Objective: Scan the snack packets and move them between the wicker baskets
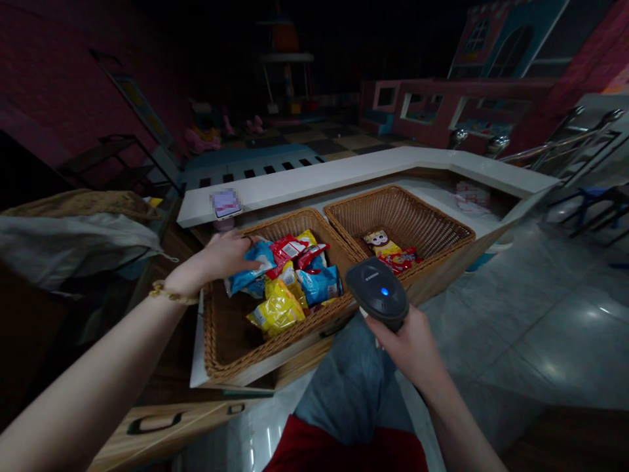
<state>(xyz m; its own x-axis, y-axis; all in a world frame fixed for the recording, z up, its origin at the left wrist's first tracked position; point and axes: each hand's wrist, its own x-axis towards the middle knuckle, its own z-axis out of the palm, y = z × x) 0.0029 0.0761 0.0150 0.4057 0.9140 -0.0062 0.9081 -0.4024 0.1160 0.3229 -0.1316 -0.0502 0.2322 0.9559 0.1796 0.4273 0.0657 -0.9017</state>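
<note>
We look down across a dim playroom, with a pink toy house point(457, 105) in the distance, to a long white tabletop point(344, 177) with a pale wooden front. On it sit two rectangular brown wicker baskets. The left wicker basket point(280, 344) holds roughly eight shiny snack packets, about three blue, two red and three yellow, though their overlap makes the count uncertain. The right wicker basket point(398, 203) holds two: a yellow cartoon-printed packet point(382, 242) and a red packet point(400, 260). Our left hand point(223, 257) rests on a blue packet point(250, 270) in the left basket, fingers spread over it; we cannot tell whether it grips. Our right hand point(407, 347) is closed around a black handheld barcode scanner point(377, 292) above the baskets' shared edge. The step in hand appears to be picking from the fuller basket, and the next move calls for a firm hold on the blue packet
</note>
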